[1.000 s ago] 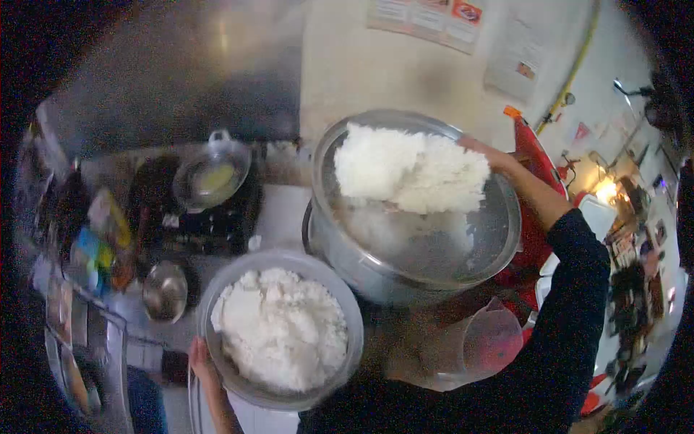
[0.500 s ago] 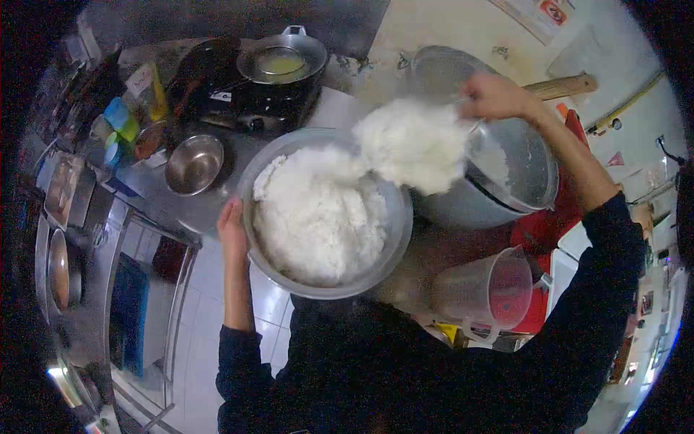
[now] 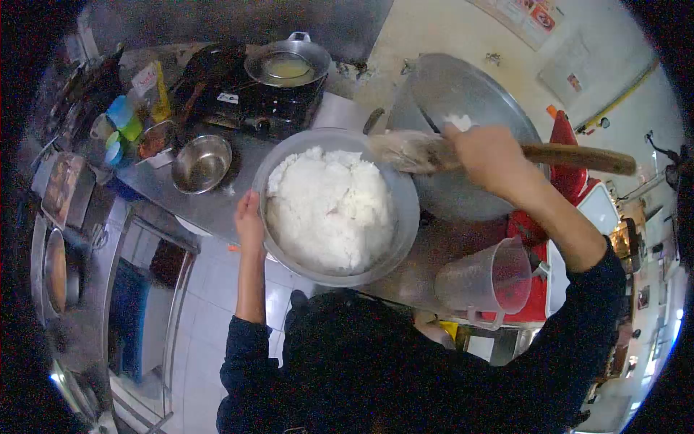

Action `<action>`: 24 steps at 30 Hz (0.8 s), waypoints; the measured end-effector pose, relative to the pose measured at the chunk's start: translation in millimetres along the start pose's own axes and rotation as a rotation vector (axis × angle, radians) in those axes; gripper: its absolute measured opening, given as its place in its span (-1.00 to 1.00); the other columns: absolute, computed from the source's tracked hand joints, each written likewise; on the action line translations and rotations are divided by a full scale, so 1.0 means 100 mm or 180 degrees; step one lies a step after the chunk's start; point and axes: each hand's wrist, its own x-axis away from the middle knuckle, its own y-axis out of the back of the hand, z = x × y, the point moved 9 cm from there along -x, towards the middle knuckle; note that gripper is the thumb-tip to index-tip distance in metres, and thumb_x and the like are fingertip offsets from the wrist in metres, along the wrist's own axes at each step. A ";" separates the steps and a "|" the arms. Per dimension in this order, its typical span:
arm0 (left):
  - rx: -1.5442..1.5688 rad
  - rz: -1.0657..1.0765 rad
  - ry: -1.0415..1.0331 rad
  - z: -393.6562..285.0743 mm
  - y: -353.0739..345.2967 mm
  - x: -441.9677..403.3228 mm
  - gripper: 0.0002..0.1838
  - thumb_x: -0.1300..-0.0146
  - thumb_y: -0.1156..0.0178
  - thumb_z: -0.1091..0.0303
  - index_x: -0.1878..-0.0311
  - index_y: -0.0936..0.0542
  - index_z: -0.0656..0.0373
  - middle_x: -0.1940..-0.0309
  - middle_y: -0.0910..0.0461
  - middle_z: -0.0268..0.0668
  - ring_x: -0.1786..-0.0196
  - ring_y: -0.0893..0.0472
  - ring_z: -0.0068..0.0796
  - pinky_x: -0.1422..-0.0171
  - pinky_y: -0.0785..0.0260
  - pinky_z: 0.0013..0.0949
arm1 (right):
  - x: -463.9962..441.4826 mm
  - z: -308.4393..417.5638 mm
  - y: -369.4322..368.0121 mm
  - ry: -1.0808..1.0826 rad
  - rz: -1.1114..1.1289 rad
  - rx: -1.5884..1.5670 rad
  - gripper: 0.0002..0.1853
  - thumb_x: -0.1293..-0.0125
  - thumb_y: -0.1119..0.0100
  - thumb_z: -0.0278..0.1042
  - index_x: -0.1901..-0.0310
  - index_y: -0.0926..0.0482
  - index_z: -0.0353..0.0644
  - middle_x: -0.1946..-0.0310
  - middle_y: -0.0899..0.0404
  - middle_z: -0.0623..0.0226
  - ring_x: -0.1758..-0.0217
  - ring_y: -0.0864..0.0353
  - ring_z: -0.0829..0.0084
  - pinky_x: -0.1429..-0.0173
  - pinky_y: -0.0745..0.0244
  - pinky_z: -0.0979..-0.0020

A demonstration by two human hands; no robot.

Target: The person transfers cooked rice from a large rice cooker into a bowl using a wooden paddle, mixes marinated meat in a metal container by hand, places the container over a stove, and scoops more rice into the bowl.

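A large bowl (image 3: 413, 217) in the middle of the head view is heaped with white rice (image 3: 329, 210). My left hand (image 3: 249, 217) grips the bowl's left rim. My right hand (image 3: 495, 163) is closed around a wooden paddle (image 3: 578, 155), its handle sticking out to the right. The paddle's blade is blurred and reaches over the bowl's upper right rim, with little or no rice visible on it. Behind my right hand stands a big metal pot (image 3: 517, 108), with a little white rice showing near my fingers; most of its inside is hidden.
A pan (image 3: 256, 69) holding yellowish liquid sits on a black stove (image 3: 282, 108) at the back. An empty-looking metal bowl (image 3: 201, 165) is left of the rice. A clear plastic jug (image 3: 470, 286) stands at front right beside something red.
The paddle has swung from carrying a big heap of rice at the bowl's right edge to holding little or none. The view has shifted, and the pot appears more upright.
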 end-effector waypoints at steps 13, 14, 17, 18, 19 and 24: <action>-0.0057 -0.0060 -0.0344 -0.07 0.00 0.01 -0.74 -0.28 0.07 0.31 0.19 -0.51 0.29 0.36 -0.49 -0.39 0.29 -0.40 -0.63 0.19 -0.24 -0.53 | -0.45 0.44 -1.03 -0.0093 0.0512 -0.1022 -0.70 0.01 -0.04 -0.38 0.17 -0.47 -0.19 0.44 -0.54 0.03 0.34 -0.55 0.06 0.28 -0.44 0.13; -0.0176 -0.0088 -0.0405 -0.06 0.03 -0.01 -0.74 -0.28 0.07 0.31 0.19 -0.51 0.30 0.36 -0.49 -0.38 0.28 -0.40 -0.63 0.19 -0.24 -0.53 | -0.40 0.30 -0.91 -0.0111 0.0501 -0.1105 -0.64 0.06 -0.07 -0.38 0.14 -0.46 -0.18 0.43 -0.54 0.06 0.28 -0.53 0.07 0.21 -0.41 0.14; -0.0033 -0.0036 -0.0190 -0.01 0.03 -0.03 -0.75 -0.27 0.05 0.31 0.21 -0.51 0.30 0.37 -0.48 -0.38 0.29 -0.37 -0.63 0.19 -0.22 -0.53 | -0.15 -0.04 -0.16 -0.0340 0.0654 -0.0824 -0.67 0.09 -0.09 -0.40 0.18 -0.49 -0.14 0.39 -0.52 0.02 0.23 -0.50 0.04 0.17 -0.39 0.13; 0.0104 -0.0031 -0.0157 -0.02 0.00 -0.01 -0.75 -0.27 0.05 0.30 0.20 -0.50 0.30 0.36 -0.48 -0.38 0.28 -0.38 -0.62 0.17 -0.23 -0.53 | -0.08 -0.10 0.00 -0.0232 0.0528 -0.0859 -0.68 0.10 -0.08 -0.42 0.20 -0.49 -0.13 0.40 -0.52 0.01 0.24 -0.49 0.03 0.18 -0.38 0.13; 0.0230 -0.0010 -0.0119 -0.05 -0.03 0.03 -0.74 -0.27 0.05 0.29 0.19 -0.50 0.30 0.35 -0.48 -0.38 0.27 -0.38 -0.62 0.16 -0.23 -0.53 | -0.03 -0.07 0.08 -0.0224 0.0634 -0.0779 -0.67 0.11 -0.09 -0.42 0.20 -0.50 -0.13 0.40 -0.52 0.01 0.24 -0.49 0.03 0.18 -0.38 0.13; -0.0104 0.0024 -0.0035 -0.10 -0.02 0.05 -0.70 -0.26 0.03 0.26 0.11 -0.46 0.32 0.25 -0.49 -0.33 0.19 -0.41 -0.57 0.07 -0.24 -0.51 | -0.15 0.39 -0.14 -0.0123 0.0662 -0.0702 -0.71 0.13 -0.11 -0.41 0.27 -0.51 -0.19 0.47 -0.54 0.06 0.35 -0.54 0.05 0.29 -0.43 0.12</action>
